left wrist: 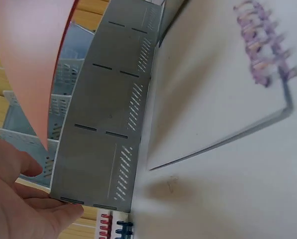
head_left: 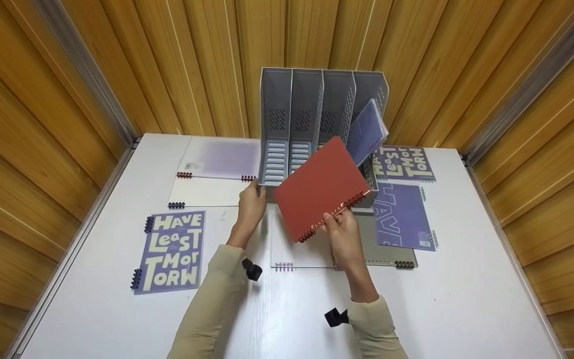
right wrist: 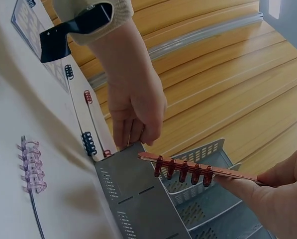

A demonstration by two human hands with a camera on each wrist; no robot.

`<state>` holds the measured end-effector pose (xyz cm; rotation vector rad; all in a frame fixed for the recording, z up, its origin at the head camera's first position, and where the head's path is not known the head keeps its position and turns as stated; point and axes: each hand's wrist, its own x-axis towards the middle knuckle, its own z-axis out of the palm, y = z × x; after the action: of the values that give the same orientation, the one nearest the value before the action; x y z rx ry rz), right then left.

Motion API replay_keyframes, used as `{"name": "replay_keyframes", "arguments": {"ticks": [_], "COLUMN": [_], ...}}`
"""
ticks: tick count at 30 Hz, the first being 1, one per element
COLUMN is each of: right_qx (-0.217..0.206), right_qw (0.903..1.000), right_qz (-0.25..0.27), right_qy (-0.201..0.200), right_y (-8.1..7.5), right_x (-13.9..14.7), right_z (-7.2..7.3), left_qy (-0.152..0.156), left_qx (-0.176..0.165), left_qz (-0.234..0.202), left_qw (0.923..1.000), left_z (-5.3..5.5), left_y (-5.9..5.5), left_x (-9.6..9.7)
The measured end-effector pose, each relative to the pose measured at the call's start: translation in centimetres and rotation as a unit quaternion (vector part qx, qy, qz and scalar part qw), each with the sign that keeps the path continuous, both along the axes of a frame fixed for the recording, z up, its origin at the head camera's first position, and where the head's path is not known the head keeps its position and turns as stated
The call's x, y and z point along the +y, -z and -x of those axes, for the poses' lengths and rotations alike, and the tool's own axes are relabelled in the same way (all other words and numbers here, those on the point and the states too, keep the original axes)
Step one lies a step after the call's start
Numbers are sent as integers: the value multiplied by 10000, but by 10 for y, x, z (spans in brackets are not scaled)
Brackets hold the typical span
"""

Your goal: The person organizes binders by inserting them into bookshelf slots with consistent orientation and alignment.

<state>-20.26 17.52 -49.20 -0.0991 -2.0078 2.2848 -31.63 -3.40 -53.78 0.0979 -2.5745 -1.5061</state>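
A red spiral-bound notebook (head_left: 322,187) is tilted in front of a grey file organizer (head_left: 275,92) with several upright compartments. My right hand (head_left: 345,238) pinches its bound edge, thumb on top; the right wrist view shows the red notebook (right wrist: 233,174) edge-on, close over the organizer's front. With my left hand (head_left: 252,207) I hold the organizer's front left corner; in the left wrist view my left hand (left wrist: 24,204) has its fingers at the lower edge of the grey front panel (left wrist: 96,144). A purple notebook (head_left: 365,132) leans in the rightmost compartment.
On the white table (head_left: 287,319), a lettered purple notebook (head_left: 175,252) lies at left, white-edged notebooks (head_left: 207,192) behind it. A white notebook (head_left: 299,254) and a grey notebook (head_left: 391,234) lie before the organizer. More purple notebooks (head_left: 401,214) lie at right. Wooden walls (head_left: 207,65) surround the table.
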Motion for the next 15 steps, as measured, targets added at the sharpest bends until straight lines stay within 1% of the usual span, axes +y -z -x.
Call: {"name": "replay_keyframes", "arguments": {"ticks": [3, 5, 8, 11, 15], "right_qx": [3, 73, 204, 248, 308], "right_qw": [9999, 9998, 9994, 9990, 9986], "right_qz": [22, 133, 229, 341, 381], "right_qy": [120, 150, 164, 173, 213], "right_y": [-1, -1, -2, -2, -1], "right_x": [3, 6, 9, 11, 15], "right_z": [2, 4, 6, 7, 7], "left_qy": [-81, -126, -108, -121, -83], "left_qx": [-20, 41, -18, -136, -268], "left_qz": [212, 314, 279, 166, 105], "left_qw": [9997, 9994, 9996, 9997, 9996], "left_z": [13, 21, 32, 37, 40], "left_y": [-3, -4, -5, -4, -2], "left_x": [-1, -2, -5, -8, -11]}}
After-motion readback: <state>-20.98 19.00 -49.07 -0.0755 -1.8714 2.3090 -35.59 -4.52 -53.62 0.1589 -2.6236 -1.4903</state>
